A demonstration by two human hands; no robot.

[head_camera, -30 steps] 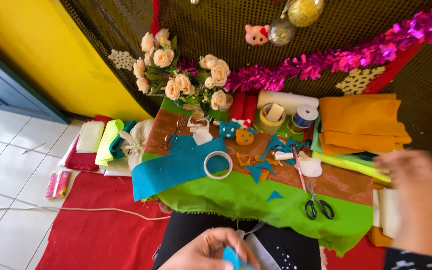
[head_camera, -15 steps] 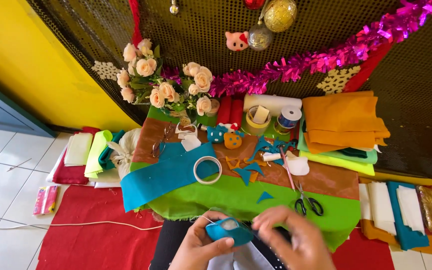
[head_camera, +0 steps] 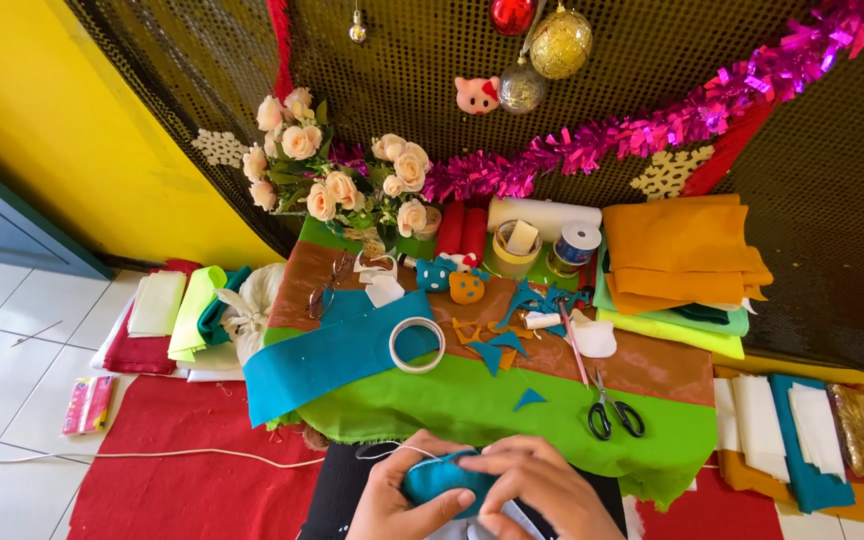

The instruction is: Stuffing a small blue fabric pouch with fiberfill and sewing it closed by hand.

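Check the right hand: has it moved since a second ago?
Yes. The right hand came in from beyond the scissors, leftward to the teal felt piece.

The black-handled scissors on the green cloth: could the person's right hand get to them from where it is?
Probably yes. The black-handled scissors lie uncovered on the green cloth, just beyond the right hand, with nothing between. But both hands are busy on a teal felt piece.
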